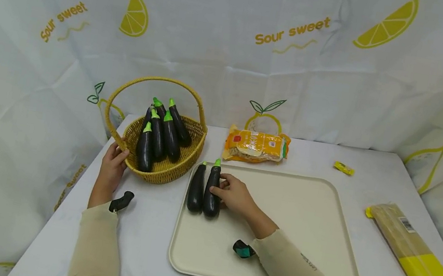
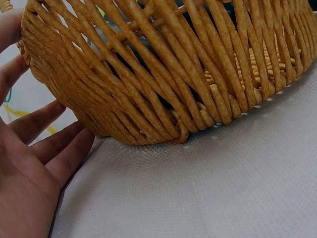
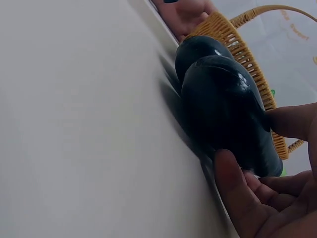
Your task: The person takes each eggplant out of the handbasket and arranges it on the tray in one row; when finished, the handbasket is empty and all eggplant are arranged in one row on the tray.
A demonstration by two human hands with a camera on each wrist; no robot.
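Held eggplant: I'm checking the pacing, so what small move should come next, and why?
Probably loosen the right hand and release the held eggplant: it appears to rest on the tray, already lined up beside a second eggplant.

small yellow packet (image 1: pixel 344 168) illegible from here, golden woven wicker basket (image 2: pixel 163 59) cropped by the left wrist view's top

A right hand (image 3: pixel 282 210) is gripping a glossy dark eggplant (image 3: pixel 220 99) beside a second eggplant (image 3: pixel 195 49) above a pale tray (image 3: pixel 84 124), as a left hand (image 3: pixel 185 15) is apparently touching the wicker basket (image 3: pixel 240 52) behind.
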